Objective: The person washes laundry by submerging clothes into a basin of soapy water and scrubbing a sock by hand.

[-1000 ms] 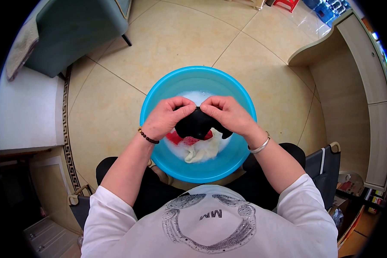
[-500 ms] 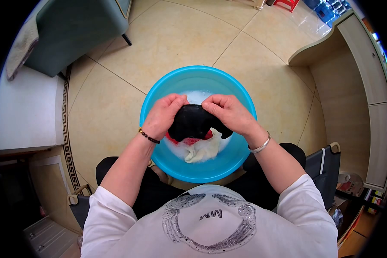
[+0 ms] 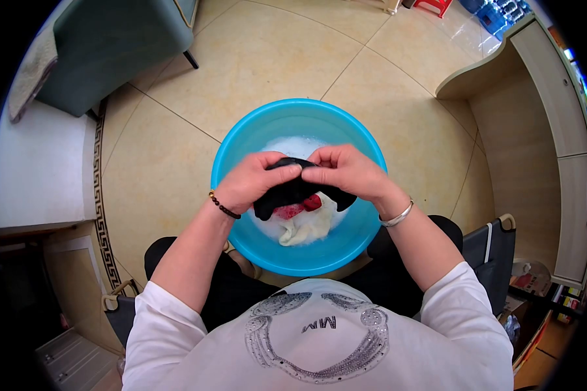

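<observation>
A black cloth [image 3: 293,191] is at the centre of the frame, above the blue basin [image 3: 293,264]. It looks soft and dark all over, bunched along its top edge and sagging below into loose folds, with one flap spreading toward the right; its exact shape is hidden by the fingers. The left hand [image 3: 248,181] and the right hand [image 3: 349,173] both grip it, pinching its upper part between thumbs and curled fingers, the thumb tips close together at the middle. Beneath it in the basin lie a red cloth [image 3: 312,202], partly covered from view, and a creamy white cloth [image 3: 308,228] in crumpled folds, with white suds [image 3: 297,144] around them.

At the lower centre, the white shirt [image 3: 332,355] bears a grey, studded print with dark letters that look like "MM", set at a slant. Near the right edge, a red-and-yellow package [image 3: 570,303] carries print too small to read.
</observation>
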Demonstrator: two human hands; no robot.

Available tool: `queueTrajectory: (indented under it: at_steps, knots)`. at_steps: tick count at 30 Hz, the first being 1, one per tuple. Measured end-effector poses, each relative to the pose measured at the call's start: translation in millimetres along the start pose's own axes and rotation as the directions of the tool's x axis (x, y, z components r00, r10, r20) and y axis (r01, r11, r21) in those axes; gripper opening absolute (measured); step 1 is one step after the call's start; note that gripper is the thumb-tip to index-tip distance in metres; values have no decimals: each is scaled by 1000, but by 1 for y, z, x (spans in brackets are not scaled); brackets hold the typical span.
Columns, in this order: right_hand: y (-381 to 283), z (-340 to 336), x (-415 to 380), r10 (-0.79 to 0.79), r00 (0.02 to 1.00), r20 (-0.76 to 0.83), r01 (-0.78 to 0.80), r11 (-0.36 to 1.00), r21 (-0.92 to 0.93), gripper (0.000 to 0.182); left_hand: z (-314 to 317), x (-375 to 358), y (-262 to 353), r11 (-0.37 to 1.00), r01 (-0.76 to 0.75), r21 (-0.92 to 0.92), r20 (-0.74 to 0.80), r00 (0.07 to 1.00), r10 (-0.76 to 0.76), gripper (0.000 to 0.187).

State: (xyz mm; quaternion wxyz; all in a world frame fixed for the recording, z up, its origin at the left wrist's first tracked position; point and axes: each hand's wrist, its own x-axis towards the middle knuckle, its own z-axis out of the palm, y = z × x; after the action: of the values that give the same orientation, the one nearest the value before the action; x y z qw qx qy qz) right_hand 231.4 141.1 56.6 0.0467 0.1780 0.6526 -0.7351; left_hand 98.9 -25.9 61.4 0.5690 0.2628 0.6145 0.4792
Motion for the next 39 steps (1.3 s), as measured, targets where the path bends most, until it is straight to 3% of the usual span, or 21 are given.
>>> queueTrajectory:
  at_steps: [2,3,6,12,15,19,21,23,25,26,28,29,31,32,34,35,36,38,39]
  knots:
    - [-7,-6,-3,84,990,114,-58,976,-211,20,-2,2,-5,972,-12,-234,-88,996,-9,29]
    - [-7,-8,-2,84,990,114,-58,976,-211,20,-3,2,-6,965,-23,-260,-87,996,0,29]
    - [-5,-14,1,122,991,63,-112,983,-149,18,-4,7,-14,925,-119,-362,-120,989,81,28]
    - [4,-19,4,19,999,-47,-17,999,28,15,2,12,-14,835,-244,-492,-261,957,126,25]
    - [5,-11,5,5,998,-65,7,985,174,16,8,10,-7,800,-224,-556,-260,962,89,25]
    - [12,2,8,-49,986,-162,69,990,120,19,6,10,-6,823,-161,-545,-222,974,43,27]
    - [16,0,11,-62,984,-170,78,993,86,21,10,5,-1,928,-99,-360,-202,979,26,28]
    - [17,1,13,-75,981,-178,86,995,51,23,11,9,-5,923,-112,-369,-213,977,33,30]
    - [17,3,14,16,978,-208,31,975,220,27,14,9,-3,917,-126,-378,-224,974,41,32]
    - [15,4,13,15,978,-208,32,975,221,27,16,7,1,924,-109,-366,-248,969,16,30]
    - [7,4,10,133,982,-130,-63,895,441,30,17,6,4,931,-92,-354,-272,962,-8,28]
    - [8,4,10,133,983,-130,-62,895,441,30,16,6,4,930,-73,-359,-277,960,-31,26]
    - [9,4,9,-22,989,-144,31,998,60,35,11,8,1,929,-54,-365,-281,958,-55,24]
    - [8,5,6,-23,989,-145,32,998,60,35,6,11,-5,912,-41,-409,-276,958,-81,25]
    - [6,13,-1,-345,939,-12,321,886,-336,44,3,13,-9,892,-28,-451,-270,957,-106,26]
    - [12,19,1,-486,874,-22,429,790,-438,40,3,14,-10,864,-28,-502,-267,956,-124,25]
    - [14,19,2,-487,873,-22,429,790,-437,40,2,14,-10,834,-28,-551,-263,954,-142,25]
    - [16,19,4,-199,978,-62,160,906,-392,31,-1,15,-13,820,-24,-572,-266,951,-158,25]
    - [16,18,5,-199,978,-62,160,906,-392,31,-2,15,-13,805,-20,-593,-267,948,-174,25]
